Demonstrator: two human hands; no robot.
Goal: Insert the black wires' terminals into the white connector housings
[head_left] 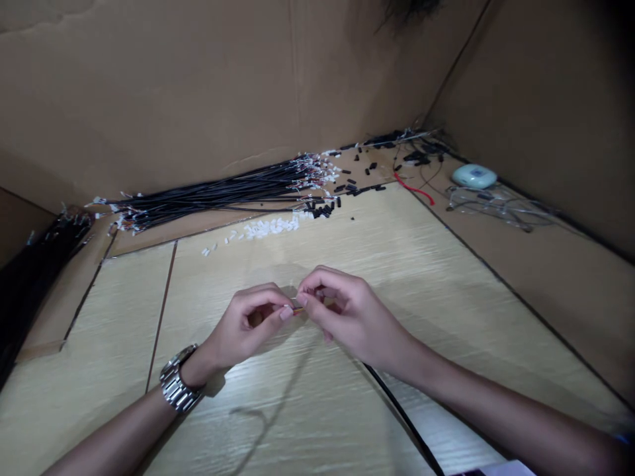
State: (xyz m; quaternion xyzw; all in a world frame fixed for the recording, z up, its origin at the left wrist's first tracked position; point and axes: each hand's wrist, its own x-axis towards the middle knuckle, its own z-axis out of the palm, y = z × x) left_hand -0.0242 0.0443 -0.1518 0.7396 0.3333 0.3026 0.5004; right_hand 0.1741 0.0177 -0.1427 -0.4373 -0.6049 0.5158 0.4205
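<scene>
In the middle of the head view my two hands almost meet over the table (223, 423). Thumb and forefinger of my left hand (253, 320) pinch thin coloured wires (297, 310), of which red and yellow show in the small gap. My right hand (347, 311) is closed too, thumb and forefinger pressed together on the same wires; its other fingers are curled and partly hidden. From beneath the right hand a black cable (401, 410) runs down to the lower right. The fingertips hide the wire ends.
Behind the hands lie loose white connector-like pieces (272, 228) and short black sleeves (322, 210). A bundle of black cables (213, 195) rests along the cardboard wall, with another bundle (40, 271) at left. A light blue case (474, 176), glasses (501, 205) and a red strip (415, 190) lie at right.
</scene>
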